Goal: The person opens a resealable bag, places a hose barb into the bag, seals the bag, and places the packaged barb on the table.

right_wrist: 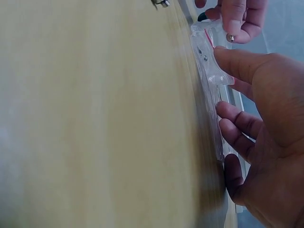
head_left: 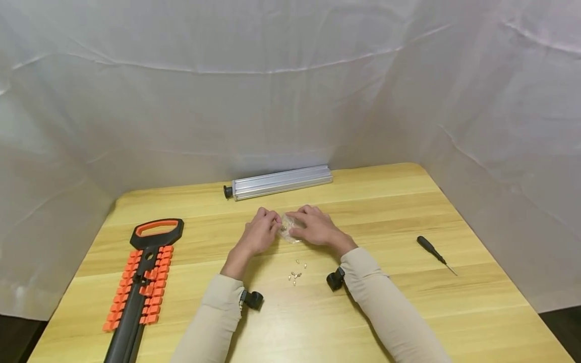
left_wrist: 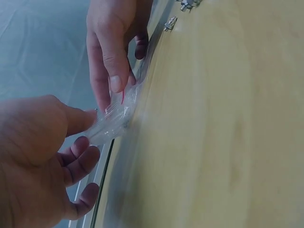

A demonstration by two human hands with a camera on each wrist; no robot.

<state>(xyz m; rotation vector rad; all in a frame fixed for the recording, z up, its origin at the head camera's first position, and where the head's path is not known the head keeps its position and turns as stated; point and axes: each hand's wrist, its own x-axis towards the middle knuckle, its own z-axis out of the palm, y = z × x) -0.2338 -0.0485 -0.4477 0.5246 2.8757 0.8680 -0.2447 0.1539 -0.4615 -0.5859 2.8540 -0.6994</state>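
Nearest you, loose screws (head_left: 297,273) lie on the counter (head_left: 408,212); just beyond them both your left hand (head_left: 258,234) and right hand (head_left: 315,227) pinch the small clear bag (head_left: 288,232). It looks light, limp and slippery, so grip its edge near the red seal line.

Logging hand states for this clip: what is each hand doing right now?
Left hand: pinches the clear plastic bag.
Right hand: holds the same bag against the table.

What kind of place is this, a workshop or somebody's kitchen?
Probably a staged workbench rather than a kitchen: a wooden table walled in by white sheets, with a screwdriver, an orange tool rack and loose screws near both hands.
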